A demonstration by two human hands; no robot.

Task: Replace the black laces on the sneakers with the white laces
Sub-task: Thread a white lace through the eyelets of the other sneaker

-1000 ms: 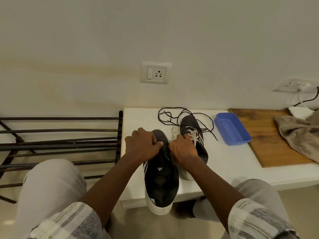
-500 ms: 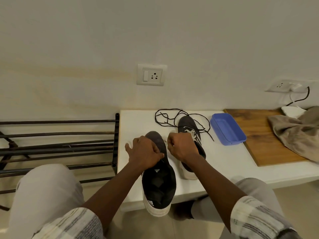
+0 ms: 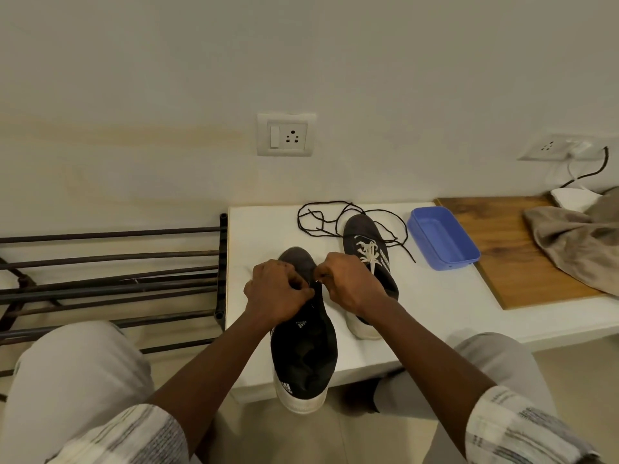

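Observation:
Two black sneakers stand on a white table [image 3: 435, 306]. The near sneaker [image 3: 303, 356] hangs its heel over the front edge. My left hand [image 3: 278, 291] and my right hand [image 3: 348, 284] sit curled over its eyelet area, fingertips almost touching; a small white lace tip shows at my right fingers. The lace itself is mostly hidden under the hands. The far sneaker [image 3: 366, 242] carries a tied white lace [image 3: 368, 251]. Loose black laces [image 3: 321, 219] lie in loops behind and around it.
A blue plastic tray [image 3: 442, 237] sits right of the far sneaker, beside a wooden board [image 3: 522, 262] with a beige cloth [image 3: 576, 239]. A dark metal rack [image 3: 110, 283] stands left of the table. My knees frame the table's front edge.
Both hands have shifted slightly toward the toe of the near sneaker and drawn closer together. The camera view moved a little; the far sneaker and black laces stayed put.

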